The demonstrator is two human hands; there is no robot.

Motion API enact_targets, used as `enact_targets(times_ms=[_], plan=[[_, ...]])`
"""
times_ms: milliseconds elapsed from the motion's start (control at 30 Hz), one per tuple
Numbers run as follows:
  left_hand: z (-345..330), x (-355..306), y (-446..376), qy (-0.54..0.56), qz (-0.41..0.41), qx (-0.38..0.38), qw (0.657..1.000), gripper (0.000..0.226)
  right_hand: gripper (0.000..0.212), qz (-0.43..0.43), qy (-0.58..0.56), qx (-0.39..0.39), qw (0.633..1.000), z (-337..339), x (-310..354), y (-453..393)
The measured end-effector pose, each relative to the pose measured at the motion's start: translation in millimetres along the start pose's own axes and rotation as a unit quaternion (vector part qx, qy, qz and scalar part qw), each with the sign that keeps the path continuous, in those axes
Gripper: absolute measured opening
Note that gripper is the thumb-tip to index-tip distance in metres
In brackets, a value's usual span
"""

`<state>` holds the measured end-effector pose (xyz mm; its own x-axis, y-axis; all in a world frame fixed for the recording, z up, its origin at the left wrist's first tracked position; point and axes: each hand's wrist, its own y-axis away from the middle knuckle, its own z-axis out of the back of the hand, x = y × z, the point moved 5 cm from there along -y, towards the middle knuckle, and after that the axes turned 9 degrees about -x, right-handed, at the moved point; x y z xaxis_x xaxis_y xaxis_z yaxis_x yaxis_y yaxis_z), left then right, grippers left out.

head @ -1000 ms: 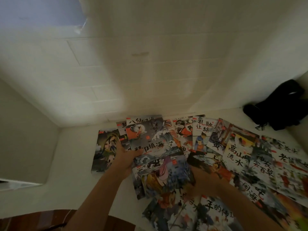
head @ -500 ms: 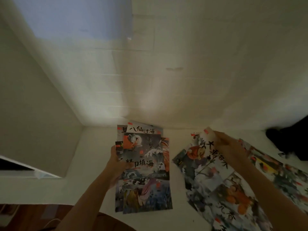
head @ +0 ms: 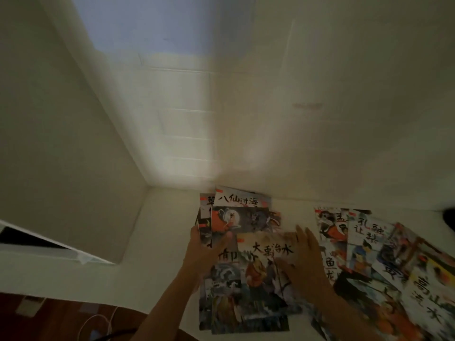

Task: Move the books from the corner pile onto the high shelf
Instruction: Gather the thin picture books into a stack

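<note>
Fingers (head: 306, 238) flat on top book (head: 266, 264); shelf (head: 157, 242) holds stack.

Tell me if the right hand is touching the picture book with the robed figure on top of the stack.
Touching. The head view shows the right hand lying flat with straight fingers on the right edge of the robed-figure picture book, no gap between them.

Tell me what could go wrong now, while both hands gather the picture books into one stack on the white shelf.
1. The stack is uneven, with covers fanned out. The left hand grips only its left edge, so thin books may slide out if it is lifted.
2. The right hand lies flat on the top book and does not grip it; the glossy cover could slip.
3. The loose books on the right overlap and could be dragged along.
</note>
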<state>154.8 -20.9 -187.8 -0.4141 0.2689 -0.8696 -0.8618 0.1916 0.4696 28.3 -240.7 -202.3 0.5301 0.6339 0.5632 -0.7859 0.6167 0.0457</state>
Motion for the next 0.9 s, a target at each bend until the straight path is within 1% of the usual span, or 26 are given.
enact_targets(times_ms=[33, 67, 100, 167, 200, 300, 367, 400, 433, 467, 500, 533, 567, 600, 633, 700, 767, 867, 900], plan=[[-1.7, 0.2, -2.4, -0.02, -0.003, -0.004, 1.0, 0.111, 0.086, -0.02, 0.001, 0.01, 1.0, -7.4, -9.3, 8.8], [-3.6, 0.7, -2.8, -0.041, -0.001, -0.004, 0.999, 0.122, 0.084, -0.028, -0.029, 0.001, 0.999, -14.7, -12.6, 14.8], [-7.3, 1.3, -3.6, -0.06, -0.004, 0.001, 0.998, 0.131, 0.081, -0.024, -0.057, -0.026, 0.998, -20.1, -11.2, 17.9], [-14.2, 2.1, 1.0, -0.085, -0.01, 0.012, 0.996, 0.14, 0.078, -0.036, -0.076, -0.058, 0.995, -29.4, 1.1, 18.7], [-15.9, 4.3, 1.9, -0.089, -0.014, 0.007, 0.996, 0.14, 0.078, -0.047, -0.086, -0.061, 0.993, -33.2, 8.8, 17.5], [-21.4, 0.6, 6.3, -0.078, -0.057, 0.002, 0.995, 0.125, 0.076, -0.012, -0.169, -0.067, 0.983, -30.3, 42.6, 17.3], [-24.8, -5.5, 13.8, -0.047, -0.073, 0.019, 0.996, 0.118, 0.079, 0.014, -0.189, -0.07, 0.979, -20.6, 48.6, 15.8], [-24.4, -9.3, 18.7, -0.018, -0.075, 0.032, 0.997, 0.115, 0.083, 0.006, -0.191, -0.078, 0.978, -12.3, 43.3, 12.6], [-21.9, -12.9, 22.5, 0.01, -0.083, 0.046, 0.995, 0.111, 0.088, -0.025, -0.189, -0.083, 0.978, -0.6, 34.4, 8.5], [-18.7, -18.9, 27.2, 0.033, -0.102, 0.057, 0.993, 0.105, 0.09, -0.075, -0.214, -0.068, 0.972, 12.2, 26.1, 5.3], [-15.8, -27.0, 31.8, 0.043, -0.132, 0.064, 0.988, 0.095, 0.082, -0.105, -0.275, -0.038, 0.955, 23.6, 23.0, 3.5], [-13.4, -36.4, 36.3, 0.049, -0.167, 0.068, 0.982, 0.085, 0.065, -0.099, -0.335, -0.005, 0.937, 34.1, 26.5, 2.1], [-11.2, -48.6, 42.5, 0.05, -0.204, 0.068, 0.975, 0.076, 0.047, -0.07, -0.362, 0.015, 0.929, 44.4, 33.5, 1.8], [-9.4, -61.4, 46.8, 0.049, -0.233, 0.059, 0.969, 0.069, 0.036, -0.038, -0.366, 0.015, 0.93, 53.0, 42.1, 1.2], [-6.3, -74.1, 48.9, 0.047, -0.258, 0.039, 0.964, 0.065, 0.031, -0.008, -0.368, -0.007, 0.93, 59.3, 50.2, -1.6], [4.0, -91.5, 45.7, 0.029, -0.305, -0.006, 0.952, 0.06, 0.027, 0.039, -0.36, -0.06, 0.93, 66.4, 66.9, -6.8], [14.1, -98.0, 38.3, 0.002, -0.341, -0.026, 0.94, 0.059, 0.033, 0.061, -0.366, -0.085, 0.925, 63.4, 79.6, -11.8], [24.8, -88.7, 27.3, -0.039, -0.35, -0.041, 0.935, 0.067, 0.035, 0.082, -0.347, -0.104, 0.929, 51.1, 86.4, -15.5], [24.1, -84.0, 25.1, -0.037, -0.349, -0.03, 0.936, 0.074, 0.038, 0.079, -0.356, -0.1, 0.926, 43.9, 84.4, -16.8]])
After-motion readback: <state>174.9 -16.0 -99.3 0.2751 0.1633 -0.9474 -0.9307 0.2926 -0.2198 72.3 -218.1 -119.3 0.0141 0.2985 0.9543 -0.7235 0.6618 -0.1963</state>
